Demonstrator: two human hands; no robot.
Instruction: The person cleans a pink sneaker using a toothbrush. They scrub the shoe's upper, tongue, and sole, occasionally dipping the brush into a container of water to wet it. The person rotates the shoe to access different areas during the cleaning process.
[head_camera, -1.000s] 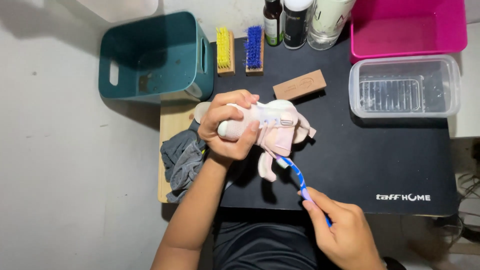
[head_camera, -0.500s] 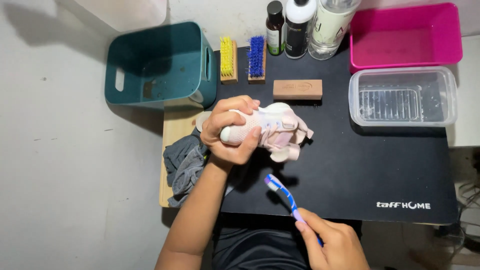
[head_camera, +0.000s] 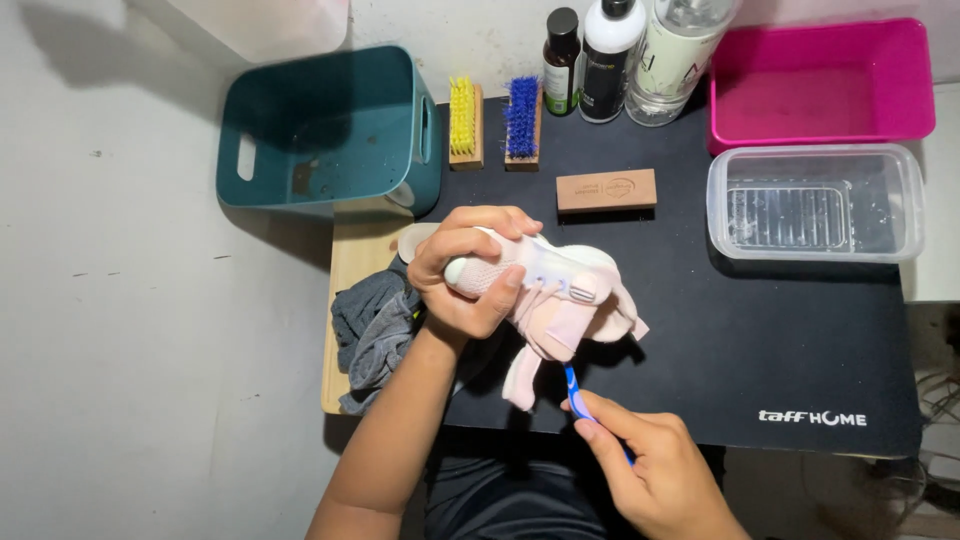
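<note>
While the left hand (head_camera: 470, 275) closes its fingers and thumb firmly around the toe end of a small pink shoe (head_camera: 555, 300), the shoe is held just above the black mat (head_camera: 800, 340), near the mat's left edge, with its loose straps hanging down toward 6 o'clock. The right hand (head_camera: 650, 470), at 5 o'clock from the shoe, pinches a blue toothbrush (head_camera: 575, 388) between thumb and fingertips; the brush head points toward 12 o'clock and sits right at the dangling straps, though whether the bristles touch the fabric cannot be told.

A crumpled grey cloth (head_camera: 372, 330) lies at 9 o'clock from the shoe, just beside the left wrist, on the pale wooden board (head_camera: 350, 270) that shows past the mat's left edge. At 11 o'clock stands a teal plastic basket (head_camera: 330, 130). Toward 12 o'clock, 2 scrub brushes lie side by side, a yellow brush (head_camera: 462, 122) and a blue brush (head_camera: 521, 120), and a brown rectangular block (head_camera: 606, 190) rests just beyond the shoe. 3 bottles (head_camera: 610, 55) stand in a row at the mat's far edge. At 2 o'clock, well apart from the hands, a clear plastic container (head_camera: 815, 205) sits just in front of a bright pink tub (head_camera: 820, 80).
</note>
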